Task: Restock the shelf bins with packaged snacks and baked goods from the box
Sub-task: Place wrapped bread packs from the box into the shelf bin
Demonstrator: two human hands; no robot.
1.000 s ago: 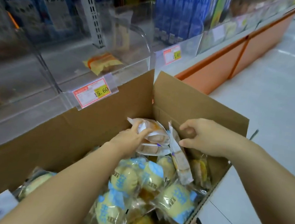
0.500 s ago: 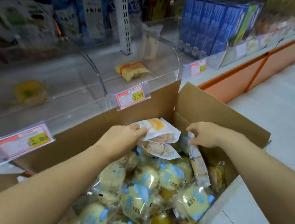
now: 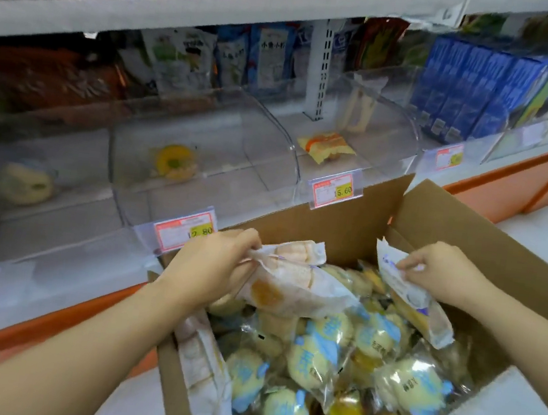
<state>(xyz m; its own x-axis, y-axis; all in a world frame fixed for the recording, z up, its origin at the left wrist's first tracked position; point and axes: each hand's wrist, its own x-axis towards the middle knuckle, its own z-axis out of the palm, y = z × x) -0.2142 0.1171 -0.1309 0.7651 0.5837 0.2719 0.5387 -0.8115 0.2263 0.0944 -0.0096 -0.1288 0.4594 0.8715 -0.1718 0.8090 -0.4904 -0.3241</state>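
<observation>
Above the open cardboard box [image 3: 339, 225], the left hand [image 3: 213, 269] is gripping pale-wrapped pastry packs [image 3: 293, 289] by one end, fingers curled round them. Over the box's far right corner, the right hand [image 3: 443, 276] is pinching the top edge of a white-and-blue packet [image 3: 410, 294] that is hanging down into the box. Yellow bun packets [image 3: 316, 357] are filling the box. Beyond the box's far wall, clear shelf bins [image 3: 205, 137] are holding a packet or two each.

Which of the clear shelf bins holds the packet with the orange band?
The bin behind the 15.60 price tag; its left neighbour holds a round yellow packet instead.
</observation>
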